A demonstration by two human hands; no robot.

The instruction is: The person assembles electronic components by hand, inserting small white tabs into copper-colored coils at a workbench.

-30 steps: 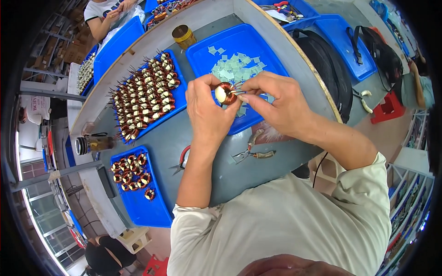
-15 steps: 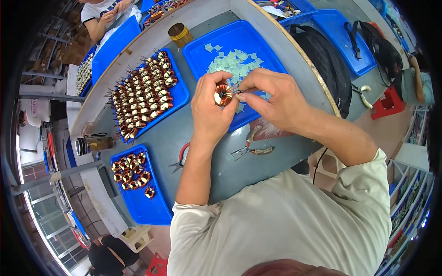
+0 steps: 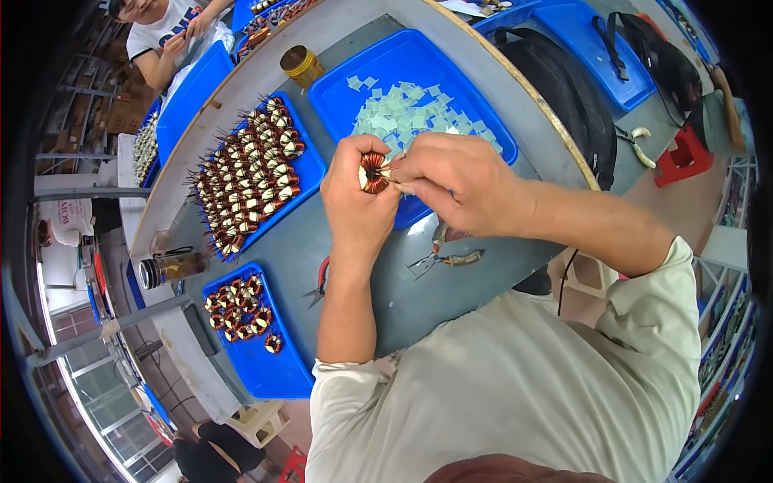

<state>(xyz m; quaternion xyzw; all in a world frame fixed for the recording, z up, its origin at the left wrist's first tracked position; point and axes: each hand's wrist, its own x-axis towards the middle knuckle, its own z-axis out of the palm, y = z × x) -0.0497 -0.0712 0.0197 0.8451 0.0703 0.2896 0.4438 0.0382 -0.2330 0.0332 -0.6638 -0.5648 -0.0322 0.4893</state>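
Observation:
My left hand (image 3: 354, 197) grips a toroidal coil (image 3: 374, 173), a ring wound with copper-red wire with a cream patch on its side. Close against it, my right hand (image 3: 467, 181) has thumb and fingers pinched on the coil's wire leads; the exact fingertip contact is partly hidden. Both hands are raised over the near edge of a blue tray (image 3: 394, 50), where many pale green square pieces (image 3: 403, 109) lie scattered. Further left, finished-looking coils (image 3: 251, 173) with upright leads stand in rows on a second blue tray. A smaller blue tray (image 3: 270, 374) carries several more coils.
Red-handled cutters (image 3: 321, 280) lie beside my left forearm, and pliers (image 3: 439, 259) below my right hand. A yellow tin (image 3: 301, 66) and a lidded jar (image 3: 173, 268) stand on the bench. A wooden-edged partition curves behind; a black backpack (image 3: 555, 97) and a co-worker (image 3: 165, 44) are beyond.
My right hand has rolled over, its back turned further up, still at the coil's leads. The coil has turned slightly in my left hand. The whole view has shifted a little.

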